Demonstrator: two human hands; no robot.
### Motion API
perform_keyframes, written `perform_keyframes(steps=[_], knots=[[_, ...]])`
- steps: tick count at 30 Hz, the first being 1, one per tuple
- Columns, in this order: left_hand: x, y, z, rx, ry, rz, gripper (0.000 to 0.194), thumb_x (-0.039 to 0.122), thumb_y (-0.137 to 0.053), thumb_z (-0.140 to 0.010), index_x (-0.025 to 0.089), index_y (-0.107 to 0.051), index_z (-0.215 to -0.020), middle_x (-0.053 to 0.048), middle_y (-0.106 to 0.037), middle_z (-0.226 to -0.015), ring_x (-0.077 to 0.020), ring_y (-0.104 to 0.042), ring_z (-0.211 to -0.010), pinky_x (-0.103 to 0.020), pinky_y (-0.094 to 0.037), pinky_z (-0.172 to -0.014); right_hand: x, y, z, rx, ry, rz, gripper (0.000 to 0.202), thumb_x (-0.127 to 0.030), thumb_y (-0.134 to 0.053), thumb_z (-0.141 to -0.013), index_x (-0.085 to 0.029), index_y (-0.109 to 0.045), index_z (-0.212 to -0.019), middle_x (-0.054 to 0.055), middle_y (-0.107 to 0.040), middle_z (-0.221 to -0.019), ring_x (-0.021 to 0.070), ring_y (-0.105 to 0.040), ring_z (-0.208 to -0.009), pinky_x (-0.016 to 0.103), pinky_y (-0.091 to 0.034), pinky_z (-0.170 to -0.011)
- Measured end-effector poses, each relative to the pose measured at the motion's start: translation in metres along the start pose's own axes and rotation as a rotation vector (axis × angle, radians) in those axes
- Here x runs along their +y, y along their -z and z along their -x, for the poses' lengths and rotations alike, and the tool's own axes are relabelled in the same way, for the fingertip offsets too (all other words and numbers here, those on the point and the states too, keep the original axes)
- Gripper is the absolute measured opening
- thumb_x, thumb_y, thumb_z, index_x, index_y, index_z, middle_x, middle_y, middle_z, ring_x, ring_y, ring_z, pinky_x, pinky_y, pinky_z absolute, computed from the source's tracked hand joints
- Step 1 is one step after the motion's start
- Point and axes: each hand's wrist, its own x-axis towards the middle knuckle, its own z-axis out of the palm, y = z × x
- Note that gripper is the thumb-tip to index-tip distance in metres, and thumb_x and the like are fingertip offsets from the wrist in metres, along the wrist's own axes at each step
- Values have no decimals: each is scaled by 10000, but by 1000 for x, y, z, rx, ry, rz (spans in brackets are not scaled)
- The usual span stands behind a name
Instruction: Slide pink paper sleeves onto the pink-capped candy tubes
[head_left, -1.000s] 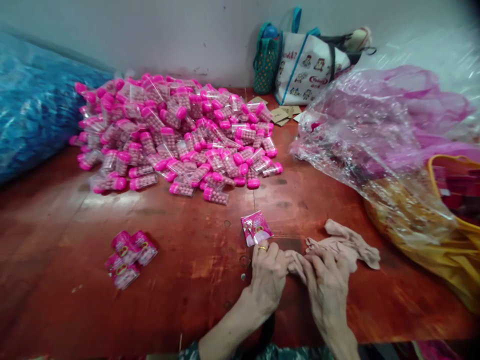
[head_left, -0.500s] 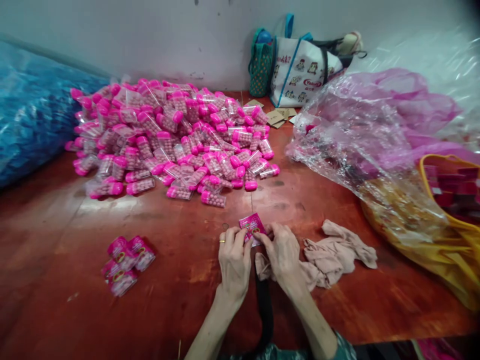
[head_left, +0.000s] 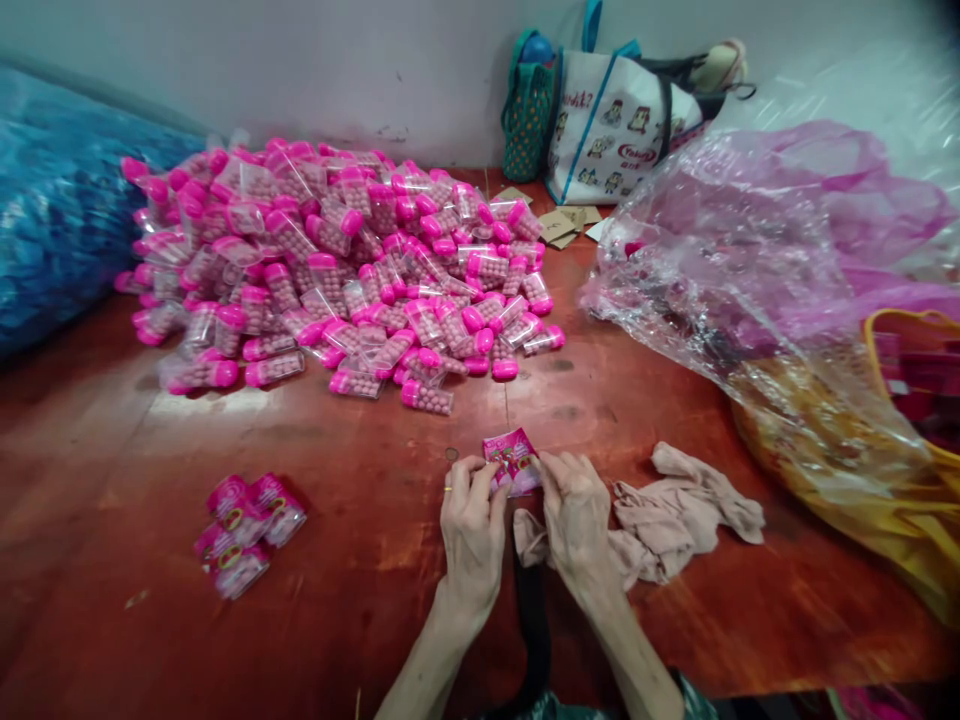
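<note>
My left hand (head_left: 471,520) and my right hand (head_left: 576,518) both pinch a small pink printed packet (head_left: 512,458) just above the red wooden table (head_left: 375,560). A gold ring sits on a left finger. A crumpled beige cloth (head_left: 675,512) lies under and to the right of my right hand. To the far left of my hands, a small bunch of finished pink packets (head_left: 244,532) rests on the table. Beyond my hands spreads a big heap of clear tubes with pink caps (head_left: 337,265), filled with pink beads.
A large clear and pink plastic bag (head_left: 750,260) fills the right side, over a yellow-rimmed container (head_left: 911,480). Blue plastic bulk (head_left: 52,220) lies at the left. A white tote bag (head_left: 615,130) and a green bag (head_left: 529,110) stand against the wall.
My hands left the beige cloth and moved up and left to the pink packet. Both hands now grip it; in the last half second they barely shifted.
</note>
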Motion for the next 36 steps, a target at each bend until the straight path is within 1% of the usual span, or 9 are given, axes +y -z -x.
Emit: perform_keyframes(steps=[7, 11, 13, 15, 19, 25, 27, 31, 36], knots=[[-2, -1, 2, 22, 58, 118, 136, 150, -555, -797, 162, -630, -910, -86, -562, -940, -217, -541, -883, -360, -448, -785, -13, 11, -5, 101, -194, -97, 255, -299, -395, -908, -166, -583, -797, 40, -581, -735, 176, -501, -672, 280, -365, -632], [3, 9, 0, 102, 127, 228, 143, 204, -514, -836, 164, -617, -927, -72, -577, -933, -190, -560, -898, -315, -452, -792, -20, 18, -5, 30, -266, -218, 313, -365, -387, -913, -183, -521, -696, -27, -481, -595, 126, -424, -540, 225, -335, -517], [10, 16, -6, 92, 265, 430, 187, 243, -548, -819, 175, -619, -978, -62, -602, -944, -179, -578, -876, -288, -463, -765, -24, 19, -4, -45, -270, -289, 323, -384, -399, -907, -186, -512, -679, -34, -476, -585, 117, -428, -532, 208, -341, -497], [16, 22, -14, -7, 477, 764, 244, 260, -598, -787, 188, -624, -1018, -47, -643, -928, -163, -599, -826, -267, -473, -735, -27, 17, -3, -105, -268, -340, 320, -392, -416, -897, -185, -522, -677, -33, -489, -586, 114, -440, -530, 202, -350, -493], [22, 25, -27, -142, 663, 1139, 98, 183, -675, -715, 154, -703, -804, 2, -665, -706, -97, -577, -656, -192, -454, -655, -32, 13, 1, -163, -266, -382, 317, -381, -426, -894, -189, -524, -663, -32, -478, -567, 116, -436, -516, 203, -349, -484], [20, 22, -25, -80, 694, 1169, 36, 150, -680, -700, 153, -702, -672, 40, -616, -560, -58, -509, -526, -161, -417, -555, -38, 14, 0, -187, -261, -416, 123, -308, -581, -804, -190, -617, -803, -8, -594, -697, 136, -523, -609, 217, -400, -559], [21, 23, -24, -69, 708, 1178, 37, 147, -685, -691, 147, -699, -657, 36, -613, -543, -62, -508, -512, -167, -417, -543, -40, 12, 0, -167, -269, -429, 89, -266, -642, -750, -181, -619, -738, -22, -582, -650, 132, -518, -589, 215, -393, -551], [20, 24, -25, -33, 744, 1216, 46, 149, -719, -639, 150, -689, -604, 39, -609, -534, -55, -499, -503, -157, -414, -531, -42, 7, 3, -150, -263, -439, 200, -240, -622, -769, -174, -552, -593, -40, -516, -575, 114, -476, -541, 213, -358, -515], [17, 28, -27, -62, 816, 1260, 76, 152, -761, -568, 131, -700, -608, 16, -621, -535, -71, -524, -515, -171, -437, -537, -47, 8, 4, -184, -167, -393, 189, -172, -575, -809, -175, -568, -620, -30, -502, -608, 115, -467, -567, 223, -346, -539]])
